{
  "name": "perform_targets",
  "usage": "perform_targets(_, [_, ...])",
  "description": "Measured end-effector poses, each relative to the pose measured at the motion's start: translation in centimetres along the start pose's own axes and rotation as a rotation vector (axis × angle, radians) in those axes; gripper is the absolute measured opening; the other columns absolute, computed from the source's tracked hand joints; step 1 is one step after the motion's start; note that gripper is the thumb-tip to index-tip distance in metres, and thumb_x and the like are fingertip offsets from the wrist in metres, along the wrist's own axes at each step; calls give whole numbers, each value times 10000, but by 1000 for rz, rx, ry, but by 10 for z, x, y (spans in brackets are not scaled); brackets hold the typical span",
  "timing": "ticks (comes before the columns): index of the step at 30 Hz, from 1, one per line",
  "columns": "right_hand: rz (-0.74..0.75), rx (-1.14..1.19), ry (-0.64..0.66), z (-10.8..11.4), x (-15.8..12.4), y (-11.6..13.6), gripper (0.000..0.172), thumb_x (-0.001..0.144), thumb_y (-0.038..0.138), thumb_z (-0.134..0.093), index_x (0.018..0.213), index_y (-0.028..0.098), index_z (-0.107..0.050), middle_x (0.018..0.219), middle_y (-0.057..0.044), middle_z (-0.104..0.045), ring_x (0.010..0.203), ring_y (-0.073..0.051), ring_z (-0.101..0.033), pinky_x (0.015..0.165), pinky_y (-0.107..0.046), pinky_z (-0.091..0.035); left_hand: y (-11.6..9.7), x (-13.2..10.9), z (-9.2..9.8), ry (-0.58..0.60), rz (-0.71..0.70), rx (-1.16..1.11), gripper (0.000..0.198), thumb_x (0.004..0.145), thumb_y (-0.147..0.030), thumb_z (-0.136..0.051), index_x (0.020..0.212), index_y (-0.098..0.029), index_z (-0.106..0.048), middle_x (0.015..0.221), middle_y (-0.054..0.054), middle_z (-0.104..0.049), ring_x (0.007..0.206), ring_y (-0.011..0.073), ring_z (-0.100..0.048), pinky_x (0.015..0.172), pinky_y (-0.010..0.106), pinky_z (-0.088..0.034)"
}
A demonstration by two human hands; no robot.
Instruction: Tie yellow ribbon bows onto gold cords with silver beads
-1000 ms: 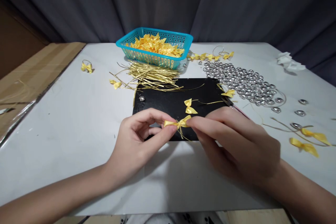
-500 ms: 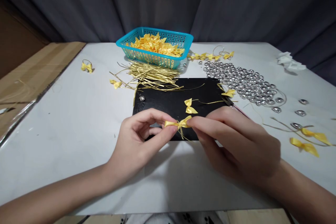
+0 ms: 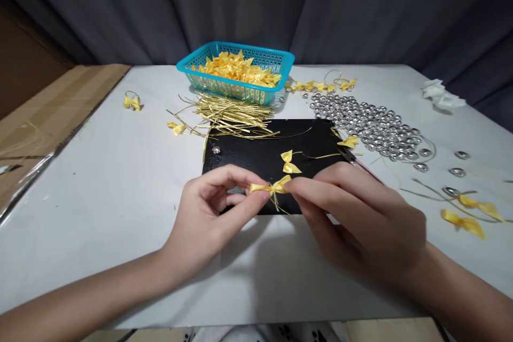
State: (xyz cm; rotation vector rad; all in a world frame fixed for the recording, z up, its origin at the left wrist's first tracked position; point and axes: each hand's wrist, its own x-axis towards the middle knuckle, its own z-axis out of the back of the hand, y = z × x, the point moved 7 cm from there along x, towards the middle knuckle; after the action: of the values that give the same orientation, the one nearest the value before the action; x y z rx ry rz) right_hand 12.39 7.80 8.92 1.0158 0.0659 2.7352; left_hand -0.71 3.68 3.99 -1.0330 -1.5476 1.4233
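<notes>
- Two hands meet over the near edge of a black mat (image 3: 264, 157) on the white bench (image 3: 112, 187).
- Left hand (image 3: 208, 214): its fingers (image 3: 256, 200) are pinched on the left loop of a small yellow bow (image 3: 271, 188).
- Right hand (image 3: 360, 219): its fingers (image 3: 296, 187) are pinched on the bow's right loop; thin gold tails hang below the knot.
- Another yellow bow (image 3: 289, 162) lies on the mat just behind.
- Gold twist ties (image 3: 232, 115) are piled at the mat's far edge, in front of a teal basket (image 3: 280, 59) filled with bows.
- Silver beads (image 3: 368, 125) are spread to the right.
</notes>
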Motion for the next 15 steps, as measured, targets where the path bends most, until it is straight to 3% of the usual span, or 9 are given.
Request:
perform_targets(10, [111, -82, 29, -3, 3, 7, 174, 859, 78, -411, 877, 161, -563, 485, 51, -428, 417, -82, -348, 427, -251, -271, -1, 0, 3, -39, -69, 123, 39, 723, -146, -681, 707, -181, -680, 633, -26, -677, 504, 51, -567, 453, 100, -466])
perform_targets(13, [128, -122, 31, -7, -1, 10, 143, 875, 106, -422, 907, 133, -558, 487, 44, -464, 418, -93, -366, 442, -270, -272, -10, -2, 3, -73, -217, 245, 65, 735, -112, -660, 730, -175, -677, 684, -2, -705, 550, 72, -612, 490, 122, -498])
perform_targets(15, [102, -124, 16, -9, -4, 10, 124, 875, 109, -429, 914, 129, -544, 531, 25, -530, 436, -99, -413, 451, -270, -291, -23, -7, 2, -72, -416, 357, 118, 741, -62, -637, 762, -171, -678, 713, 12, -716, 614, 88, -643, 564, 145, -526])
